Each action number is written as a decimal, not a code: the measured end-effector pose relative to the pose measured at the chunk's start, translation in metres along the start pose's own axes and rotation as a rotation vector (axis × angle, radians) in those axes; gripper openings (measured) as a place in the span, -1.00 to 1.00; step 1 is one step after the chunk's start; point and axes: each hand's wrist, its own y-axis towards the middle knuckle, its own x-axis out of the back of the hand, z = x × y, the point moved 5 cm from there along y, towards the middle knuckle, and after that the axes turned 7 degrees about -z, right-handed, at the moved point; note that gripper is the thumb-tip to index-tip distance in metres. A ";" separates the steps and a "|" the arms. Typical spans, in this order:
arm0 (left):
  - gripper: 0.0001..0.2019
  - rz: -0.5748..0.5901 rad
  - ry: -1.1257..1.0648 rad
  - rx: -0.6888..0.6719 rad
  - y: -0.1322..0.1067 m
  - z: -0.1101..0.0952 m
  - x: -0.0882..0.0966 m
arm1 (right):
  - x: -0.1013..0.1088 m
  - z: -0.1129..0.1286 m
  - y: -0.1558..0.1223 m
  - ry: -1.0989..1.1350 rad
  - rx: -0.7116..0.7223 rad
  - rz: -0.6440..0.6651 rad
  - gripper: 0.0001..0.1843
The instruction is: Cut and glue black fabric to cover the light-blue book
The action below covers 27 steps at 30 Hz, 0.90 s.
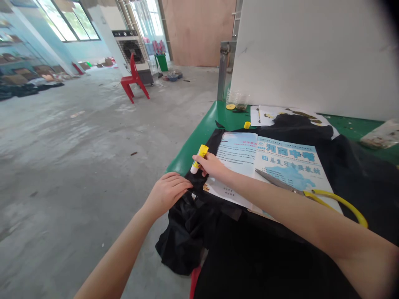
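My right hand [215, 165] is closed around a yellow and white glue stick [199, 158], tilted, its white end down near a strip of black cloth [197, 181]. My left hand [170, 193] bends its fingers over the same cloth at the table's edge, gripping it; the thumb is hidden. Beneath my right forearm lies an open printed booklet [238, 151], with black cloth around its borders. Scissors with yellow handles [343, 197] rest on the booklet, blades toward the left and partly covered by my forearm.
A yellow cap [247, 124] stands on the green tabletop [199, 137] behind the booklet. Farther back are a paper sheet with dark pieces [258, 115] and clear plastic bags [382, 135]. Black cloth [183, 245] hangs off the front edge. A red chair [134, 79] stands across the floor.
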 end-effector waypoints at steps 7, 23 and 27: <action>-0.88 -0.093 0.043 0.023 -0.010 0.003 0.002 | -0.009 0.005 -0.014 -0.226 0.169 0.067 -0.64; -0.92 -0.058 0.058 0.014 -0.014 0.018 0.007 | -0.022 0.041 -0.043 -0.804 0.583 0.226 -0.58; -0.93 0.015 0.094 -0.010 -0.011 0.015 0.006 | -0.026 0.044 -0.047 -0.846 0.713 0.260 -0.61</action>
